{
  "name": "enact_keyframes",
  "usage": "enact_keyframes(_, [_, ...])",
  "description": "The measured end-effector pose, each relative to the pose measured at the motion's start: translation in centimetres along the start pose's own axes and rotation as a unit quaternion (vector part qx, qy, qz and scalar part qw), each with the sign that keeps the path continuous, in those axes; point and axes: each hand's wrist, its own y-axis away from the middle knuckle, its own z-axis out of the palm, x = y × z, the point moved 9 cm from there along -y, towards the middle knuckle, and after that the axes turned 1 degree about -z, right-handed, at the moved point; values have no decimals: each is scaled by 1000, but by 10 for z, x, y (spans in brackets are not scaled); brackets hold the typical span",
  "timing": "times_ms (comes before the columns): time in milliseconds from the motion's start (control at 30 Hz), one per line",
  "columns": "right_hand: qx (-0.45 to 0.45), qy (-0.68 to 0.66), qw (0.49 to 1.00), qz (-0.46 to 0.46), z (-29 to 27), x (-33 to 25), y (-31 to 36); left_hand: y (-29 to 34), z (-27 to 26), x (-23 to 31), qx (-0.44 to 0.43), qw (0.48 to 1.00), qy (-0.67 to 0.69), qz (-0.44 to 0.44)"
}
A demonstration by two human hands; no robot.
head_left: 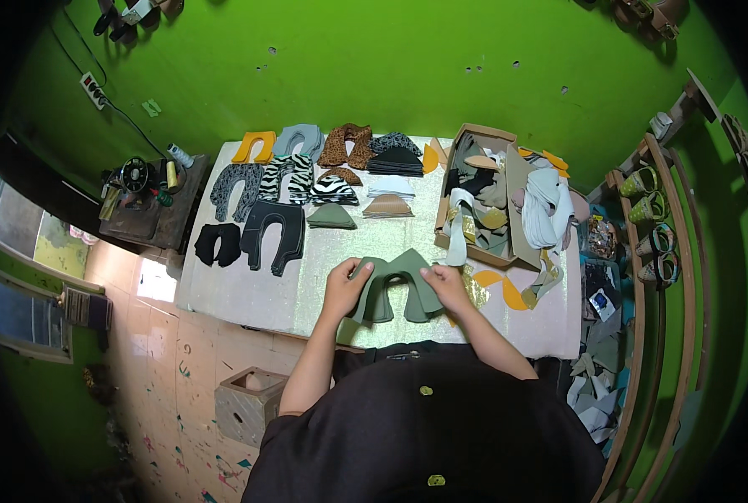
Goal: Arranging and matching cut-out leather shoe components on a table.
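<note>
Over the near middle of the table, both my hands grip green U-shaped shoe upper pieces [397, 277], several layers thick, with a pointed corner standing up between them. My left hand [346, 287] pinches their left side, thumb on top. At the right side my right hand [447, 287] holds on in the same way, its thumb near the top edge. The undersides of the fingers are hidden by the material. Just beyond lies a small pile of green half-round pieces [332, 216]. Left of it rests a stack of black U-shaped pieces [275, 235].
Zebra [288, 178], leopard [349, 146] and orange cut pieces [255, 147] lie in stacks along the table's far left. A cardboard box [521, 220] of scraps stands at the right. Beyond the table's right end is a wooden rack [655, 335] with sandals; a wooden stool [244, 411] stands at lower left.
</note>
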Motion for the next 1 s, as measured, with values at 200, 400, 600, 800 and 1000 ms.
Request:
enact_keyframes(200, [189,281,938,-77,3,28,12,-7,1,-62,67,994,-78,-30])
enact_keyframes(400, [233,314,919,-57,-4,46,17,-2,2,-69,96,986,-130,-34])
enact_keyframes(600, [267,335,902,-49,-3,37,28,1,3,-72,112,971,-210,-10])
enact_keyframes(800, [284,324,901,-53,-3,40,27,4,8,-69,147,956,-252,-1])
enact_keyframes(1000, [279,411,853,-161,7,4,35,13,19,-37,167,900,-383,125])
